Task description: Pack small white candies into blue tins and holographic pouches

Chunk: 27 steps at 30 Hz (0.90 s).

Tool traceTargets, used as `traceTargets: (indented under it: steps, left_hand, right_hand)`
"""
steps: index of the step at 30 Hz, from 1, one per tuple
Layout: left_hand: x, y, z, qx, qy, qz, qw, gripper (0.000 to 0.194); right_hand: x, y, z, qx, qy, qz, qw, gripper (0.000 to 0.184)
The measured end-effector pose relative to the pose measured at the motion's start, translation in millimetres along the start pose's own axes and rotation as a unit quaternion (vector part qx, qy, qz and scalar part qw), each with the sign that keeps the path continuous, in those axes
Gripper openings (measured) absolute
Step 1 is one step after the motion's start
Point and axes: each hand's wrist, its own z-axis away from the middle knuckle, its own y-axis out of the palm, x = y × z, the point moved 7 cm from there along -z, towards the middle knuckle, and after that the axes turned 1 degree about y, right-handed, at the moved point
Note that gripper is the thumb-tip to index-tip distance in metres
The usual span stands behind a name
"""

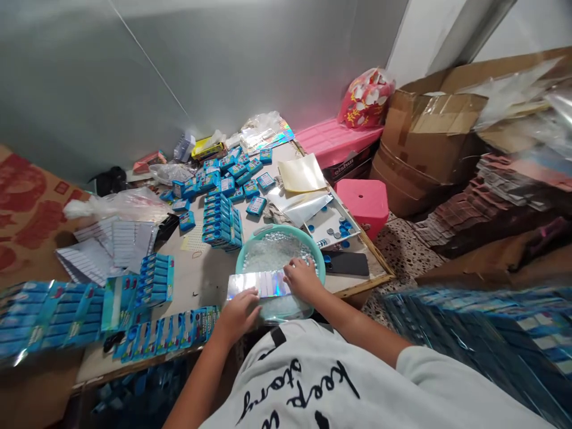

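Observation:
A shiny silver sheet of stickers (263,282) with a rainbow sheen lies across a round mint-green basin (243,255). My left hand (239,311) grips its left end, thumb toward me. Over the right end, my right hand (304,279) has its fingers bent and pressed together at the sheet's edge; the fingertips are partly hidden. Behind the sheet, the basin holds many small clear and whitish pieces (274,247), too small to name.
Stacked blue boxes (221,220) and scattered ones cover the table's left and back. Right of the basin are a black phone (348,264), a white tray (333,229) with small blue discs, and cream paper (302,173). A pink stool (363,202) and cardboard cartons (415,143) stand beyond.

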Motion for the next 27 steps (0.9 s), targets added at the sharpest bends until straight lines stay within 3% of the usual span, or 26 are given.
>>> traceTargets:
  steps: [3,5,7,10,12,16,19,23,27]
  left_hand:
    - [6,-37.6,36,-0.148,-0.106,0.107,0.978,0.015]
    - [17,-64.9,67,-0.273,-0.175,0.167,0.931,0.021]
    - [29,-86.9,97,-0.372,-0.219,0.210,0.877,0.029]
    - [46,-110.6,137,-0.482,-0.254,0.273,0.792,0.038]
    - [55,-122.8,158,-0.530,-0.264,0.306,0.746,0.041]
    - [66,-145.1,184,-0.556,-0.269,0.365,0.696,0.044]
    - [74,-163.8,197,-0.546,-0.272,0.399,0.685,0.044]
    - [93,-188.7,213,-0.542,-0.273,0.424,0.672,0.043]
    - [126,-204.2,226,-0.533,-0.291,0.431,0.668,0.041]
  right_hand:
    - [0,0,3,-0.001,-0.002,0.000,1.000,0.013]
    - [7,-4,4,-0.011,-0.017,-0.003,1.000,0.016]
    - [30,-12,2,-0.037,-0.073,-0.033,0.996,0.025]
    - [104,-22,-8,-0.029,-0.228,-0.151,0.962,0.036]
    - [171,-19,-15,0.046,-0.306,-0.249,0.918,0.037]
    - [300,6,-23,0.185,-0.347,-0.403,0.827,0.041]
    - [367,30,-27,0.249,-0.333,-0.466,0.781,0.047]
    - [415,54,-37,0.285,-0.280,-0.521,0.754,0.034]
    - [440,69,-47,0.248,-0.274,-0.525,0.767,0.032]
